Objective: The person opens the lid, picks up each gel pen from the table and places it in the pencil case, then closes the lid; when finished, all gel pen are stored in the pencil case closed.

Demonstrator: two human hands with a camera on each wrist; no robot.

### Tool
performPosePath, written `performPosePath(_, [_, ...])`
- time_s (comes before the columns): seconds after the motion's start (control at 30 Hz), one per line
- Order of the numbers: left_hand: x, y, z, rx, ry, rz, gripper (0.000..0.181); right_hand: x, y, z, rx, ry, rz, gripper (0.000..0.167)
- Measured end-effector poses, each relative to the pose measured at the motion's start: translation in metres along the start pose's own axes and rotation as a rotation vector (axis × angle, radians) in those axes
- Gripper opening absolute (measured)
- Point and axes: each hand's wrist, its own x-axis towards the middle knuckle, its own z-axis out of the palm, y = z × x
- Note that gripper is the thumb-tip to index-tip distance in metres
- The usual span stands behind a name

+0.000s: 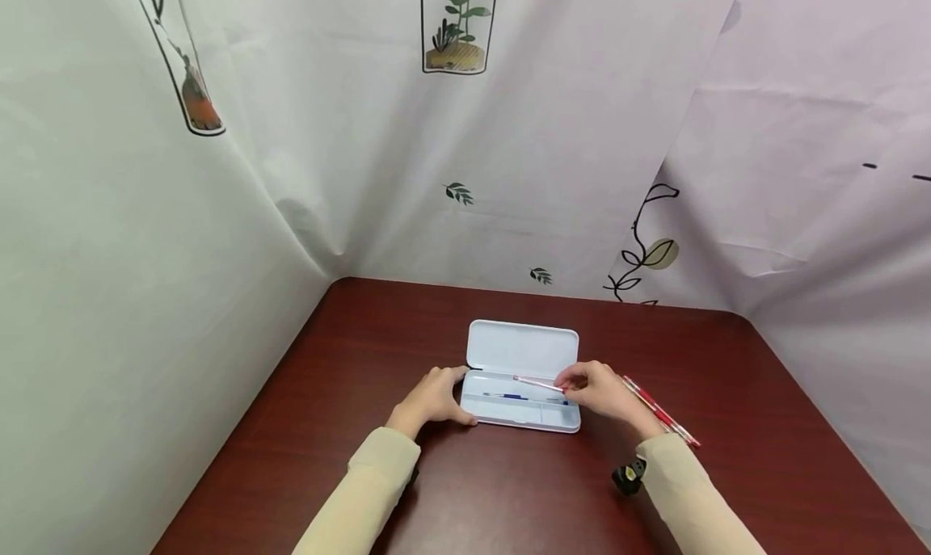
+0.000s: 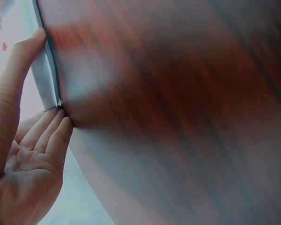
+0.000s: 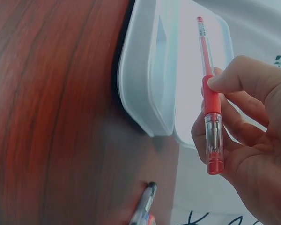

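White pencil case [image 1: 502,410] lies on the table [image 1: 509,490] between the 2 hands, lid [image 1: 522,346] raised on the side away from the person.

Left hand [image 1: 432,395]: grips the case at its near end, thumb at the front edge, fingertips at the back corner. Left wrist view agrees: thumb on the wall, the other fingers reaching around the end.

Right hand [image 1: 600,389]: pinches 1 red pen [image 3: 212,101] by its red grip section, thumb on top. Pen is held over the case, its far end pointing toward the left hand's side. Clear cap on the end closer to the right palm; nib visible through it. Contact between the pen's far tip and the case: cannot tell.

Inside the case, between the hands: 1 blue pen [image 1: 515,397], lying lengthwise.

Right of the right hand, beside the forearm: a group of red-and-clear pens [image 1: 658,409] on the table, partly behind the sleeve [image 1: 676,474]; count unclear. Right wrist view: dark-ended pen [image 3: 144,204] on the table below the right hand, a bit of red next to it.

Beyond both hands: pale cloth [image 1: 582,135] with plant prints.
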Motion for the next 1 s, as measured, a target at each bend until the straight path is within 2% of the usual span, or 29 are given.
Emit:
performPosePath(0.8, [-0.002,0.004,-0.002,0.006,0.005,0.005,0.082,0.025,-0.005,0.032,0.018,-0.043,-0.126,0.010])
performPosePath(1.0, [-0.003,0.004,-0.003,0.006,0.003,0.012,0.082,0.028,-0.004,0.040,0.035,-0.040,-0.135,0.014])
